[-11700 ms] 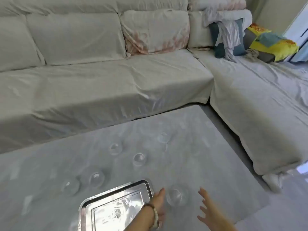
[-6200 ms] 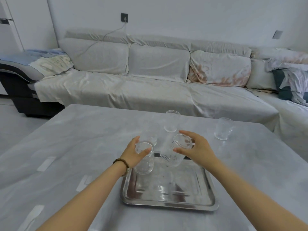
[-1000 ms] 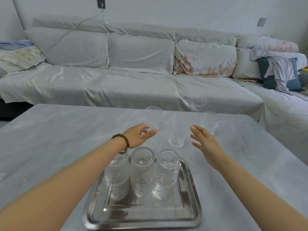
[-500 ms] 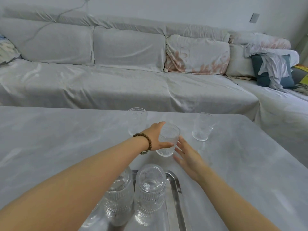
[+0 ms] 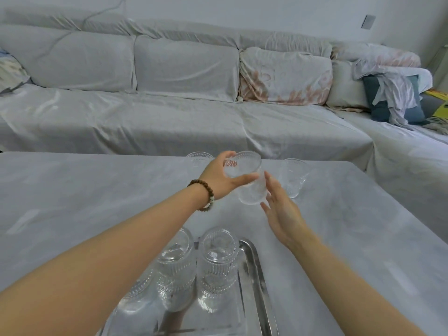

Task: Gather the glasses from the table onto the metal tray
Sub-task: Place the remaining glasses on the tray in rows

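Left hand (image 5: 221,177) around lifted glass (image 5: 249,180)

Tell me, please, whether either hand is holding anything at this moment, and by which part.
The left hand holds a clear glass by its upper wall just below the rim. The right hand is open beside the glass, gripping nothing.

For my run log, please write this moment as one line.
left hand: holds lifted glass | right hand: open beside it | metal tray: three glasses | table: two glasses left
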The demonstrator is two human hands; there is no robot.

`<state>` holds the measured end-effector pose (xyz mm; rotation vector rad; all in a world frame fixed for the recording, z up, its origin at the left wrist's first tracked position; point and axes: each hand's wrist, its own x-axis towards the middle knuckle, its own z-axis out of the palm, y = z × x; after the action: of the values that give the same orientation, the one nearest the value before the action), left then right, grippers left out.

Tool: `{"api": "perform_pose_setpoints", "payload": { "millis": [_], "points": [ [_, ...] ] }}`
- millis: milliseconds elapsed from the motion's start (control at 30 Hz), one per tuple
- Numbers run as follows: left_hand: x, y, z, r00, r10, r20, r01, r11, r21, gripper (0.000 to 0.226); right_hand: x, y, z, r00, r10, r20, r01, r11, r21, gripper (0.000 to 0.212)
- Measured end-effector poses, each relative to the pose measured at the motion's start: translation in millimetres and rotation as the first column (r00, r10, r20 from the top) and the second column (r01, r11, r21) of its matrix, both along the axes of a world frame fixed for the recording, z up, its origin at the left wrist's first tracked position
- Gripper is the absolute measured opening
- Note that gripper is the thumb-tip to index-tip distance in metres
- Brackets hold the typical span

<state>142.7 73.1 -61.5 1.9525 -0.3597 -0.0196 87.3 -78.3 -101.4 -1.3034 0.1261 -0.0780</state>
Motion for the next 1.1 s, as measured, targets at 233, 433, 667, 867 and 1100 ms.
{"api": "perform_pose_setpoints", "payload": {
  "millis": [233, 433, 667, 867, 1100],
  "points": [
    [-69, 45, 57, 0.993, -0.060, -0.106, 0.010, 0.909, -0.417, 0.098, -45, 31, 65, 0.982, 0.187, 0.027, -0.188, 0.949, 0.254, 0.044],
    [-129, 118, 61, 0.984, -0.064, -0.165, -0.011, 0.909, -0.417, 0.086, -96, 70, 91, 0.962, 0.271, 0.018, -0.270, 0.962, -0.031, 0.058],
    [-180, 189, 20, 0.986, -0.035, -0.162, 0.009, 0.987, -0.159, 0.092, -135, 124, 84, 0.965, 0.254, 0.059, -0.211, 0.893, -0.397, 0.075],
    [-201, 219, -22, 0.990, 0.024, -0.138, -0.026, 1.000, -0.012, 0.072, -149, 155, 55, 0.973, 0.223, 0.058, -0.154, 0.815, -0.558, 0.077],
    [-210, 220, -45, 0.958, 0.039, -0.283, -0.094, 0.979, -0.182, 0.033, -157, 180, 18, 0.974, 0.226, 0.032, -0.145, 0.721, -0.677, 0.080]
  ]
}}
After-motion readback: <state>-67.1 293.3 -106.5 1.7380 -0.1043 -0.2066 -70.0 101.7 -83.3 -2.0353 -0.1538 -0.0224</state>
